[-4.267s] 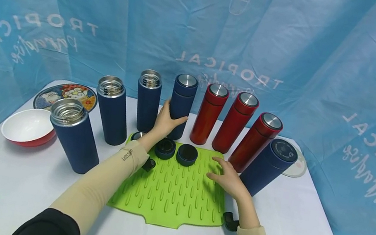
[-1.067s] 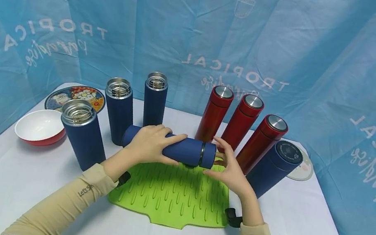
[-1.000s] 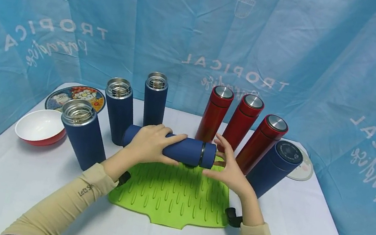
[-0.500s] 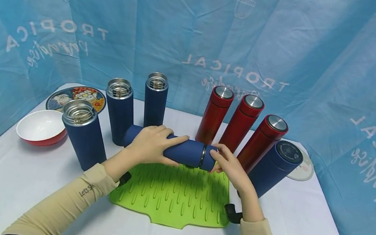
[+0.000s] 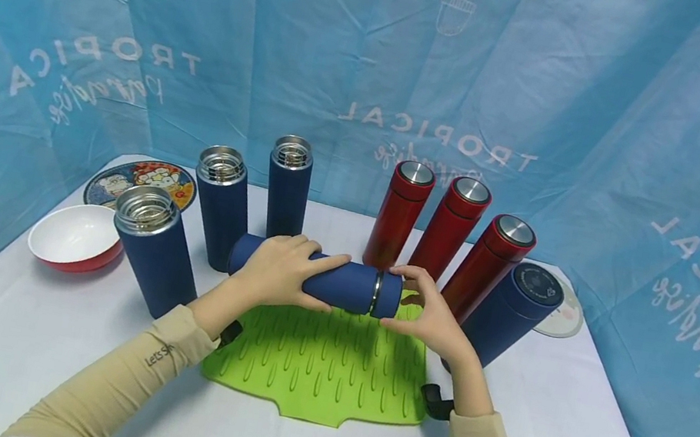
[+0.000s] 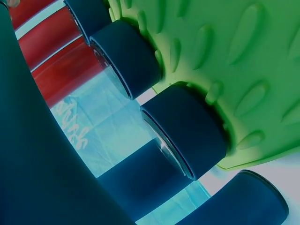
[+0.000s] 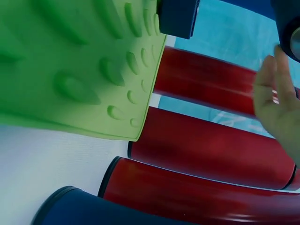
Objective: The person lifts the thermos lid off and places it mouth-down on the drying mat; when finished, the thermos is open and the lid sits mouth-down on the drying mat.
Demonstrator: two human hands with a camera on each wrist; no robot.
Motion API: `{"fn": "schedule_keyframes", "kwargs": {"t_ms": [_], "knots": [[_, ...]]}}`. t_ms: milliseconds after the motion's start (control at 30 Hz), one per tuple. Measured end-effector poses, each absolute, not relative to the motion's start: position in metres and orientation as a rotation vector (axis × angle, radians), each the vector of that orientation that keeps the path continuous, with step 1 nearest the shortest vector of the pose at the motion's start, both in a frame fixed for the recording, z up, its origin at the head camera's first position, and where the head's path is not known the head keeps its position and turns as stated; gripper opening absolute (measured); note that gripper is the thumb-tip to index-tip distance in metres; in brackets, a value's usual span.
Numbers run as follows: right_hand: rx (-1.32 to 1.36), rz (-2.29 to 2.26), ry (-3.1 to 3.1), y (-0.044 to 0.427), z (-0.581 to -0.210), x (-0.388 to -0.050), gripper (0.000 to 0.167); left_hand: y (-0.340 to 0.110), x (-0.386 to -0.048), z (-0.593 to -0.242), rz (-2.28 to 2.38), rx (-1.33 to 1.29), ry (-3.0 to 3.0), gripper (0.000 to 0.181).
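My left hand grips the body of a dark blue vacuum flask, lying level above a green ribbed mat. At its right end, the thumb and fingers of my right hand hold the flask's lid. A silver band shows between lid and body. The right wrist view shows fingertips at the lid's edge. Several loose blue lids sit on the mat in the left wrist view; the held flask hides them from the head view.
Uncapped blue flasks stand at the left. Three capped red flasks and a blue flask stand at the right. A bowl and a patterned plate lie far left; a pale round mat is behind the right-hand blue flask.
The left hand has lifted the flask from the back row and tipped it level. The right hand came to its lid and shifted its hold there; the silver band now looks wider.
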State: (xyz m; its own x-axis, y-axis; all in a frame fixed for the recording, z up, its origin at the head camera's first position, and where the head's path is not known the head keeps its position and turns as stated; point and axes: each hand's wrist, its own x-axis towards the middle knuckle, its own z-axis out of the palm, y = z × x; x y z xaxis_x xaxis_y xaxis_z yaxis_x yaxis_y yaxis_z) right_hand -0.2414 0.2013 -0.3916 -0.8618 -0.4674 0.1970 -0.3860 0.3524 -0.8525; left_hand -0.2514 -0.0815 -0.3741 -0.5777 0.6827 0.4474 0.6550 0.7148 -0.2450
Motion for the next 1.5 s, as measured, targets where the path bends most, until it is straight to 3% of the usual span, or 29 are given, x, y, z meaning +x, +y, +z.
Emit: {"fn": "schedule_keyframes", "kwargs": {"t_ms": [100,167,300,400,533,933,1500], "knots": [[-0.850,-1.552,2.495,0.201,-0.392,-0.241,0.077,-0.082,-0.252,-0.374,0.067,-1.025,-2.379,0.082],[-0.816,-1.574,2.448,0.200,-0.389,-0.241,0.075,-0.082,-0.252,-0.374,0.068,-1.025,-2.368,0.082],[-0.506,-1.571,2.428,0.197,-0.382,-0.241,0.066,-0.082,-0.252,-0.373,0.079,-1.022,-2.363,0.083],[-0.282,-1.550,2.404,0.194,-0.378,-0.242,0.070,-0.081,-0.252,-0.372,0.081,-1.025,-2.366,0.082],[-0.195,-1.545,2.340,0.192,-0.377,-0.243,0.061,-0.081,-0.251,-0.373,0.067,-1.030,-2.366,0.082],[-0.324,-1.631,2.244,0.199,-0.385,-0.243,0.053,-0.082,-0.252,-0.375,0.055,-1.037,-2.344,0.081],[-0.648,-1.781,2.206,0.204,-0.394,-0.238,0.062,-0.085,-0.252,-0.376,0.021,-1.028,-2.356,0.082]]}}
